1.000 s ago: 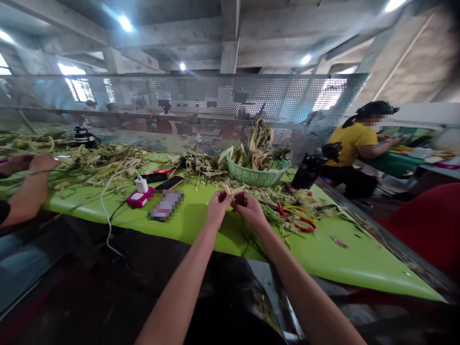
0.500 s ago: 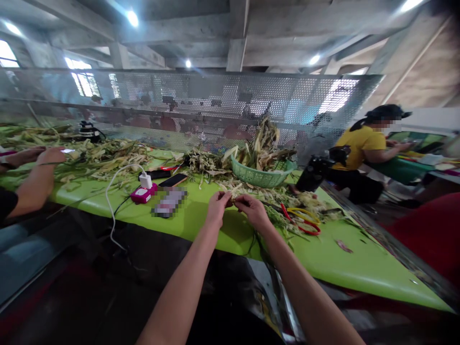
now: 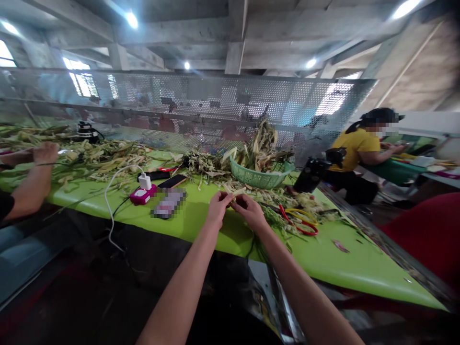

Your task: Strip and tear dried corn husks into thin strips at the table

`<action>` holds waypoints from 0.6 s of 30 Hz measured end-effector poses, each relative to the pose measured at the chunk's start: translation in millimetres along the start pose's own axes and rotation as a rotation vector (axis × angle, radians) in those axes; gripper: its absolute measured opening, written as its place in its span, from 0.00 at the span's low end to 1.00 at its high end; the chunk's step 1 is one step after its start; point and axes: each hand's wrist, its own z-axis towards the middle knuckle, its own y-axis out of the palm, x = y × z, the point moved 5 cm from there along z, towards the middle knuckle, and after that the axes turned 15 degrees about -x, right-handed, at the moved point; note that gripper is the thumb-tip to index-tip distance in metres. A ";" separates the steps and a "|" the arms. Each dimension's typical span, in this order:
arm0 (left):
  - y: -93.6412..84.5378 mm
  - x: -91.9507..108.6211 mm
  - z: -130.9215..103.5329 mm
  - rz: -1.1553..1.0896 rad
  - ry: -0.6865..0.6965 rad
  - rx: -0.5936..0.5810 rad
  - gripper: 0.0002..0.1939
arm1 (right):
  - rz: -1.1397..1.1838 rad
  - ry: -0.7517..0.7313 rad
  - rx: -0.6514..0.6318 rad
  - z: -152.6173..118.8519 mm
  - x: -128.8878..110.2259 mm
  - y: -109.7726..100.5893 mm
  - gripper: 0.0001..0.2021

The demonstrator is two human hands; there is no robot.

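Observation:
My left hand [image 3: 218, 208] and my right hand [image 3: 248, 211] meet above the green table, fingers pinched together. Between their fingertips is a small pale strip of dry leaf [image 3: 238, 191], which looks like husk; the fingers partly cover it. Just beyond them, shredded leaf scraps [image 3: 268, 195] lie in front of a green plastic basket [image 3: 260, 178] heaped with dry leaves [image 3: 265, 143]. To the right of my right hand, red and yellow looped handles [image 3: 305, 229] rest on green trimmings.
Left of my hands lie a phone [image 3: 168, 203], a dark phone [image 3: 172, 181] and a magenta power socket [image 3: 143, 194] with a white charger and cable. A black object [image 3: 312, 173] stands right of the basket. Co-workers sit at both sides; a perforated metal screen [image 3: 201, 115] runs behind.
My right fingers have moved slightly closer to my left ones, and the pale strip shows at a different angle. The left co-worker's hand has turned. The view has shifted slightly.

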 end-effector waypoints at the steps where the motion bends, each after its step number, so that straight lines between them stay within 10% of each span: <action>1: 0.6 0.1 0.1 0.017 -0.003 -0.009 0.17 | -0.015 0.003 0.003 -0.4 -0.7 0.2 0.13; 18: 2.0 0.5 3.3 0.232 0.033 -0.100 0.11 | -0.469 0.169 0.002 -4.9 -15.8 6.9 0.07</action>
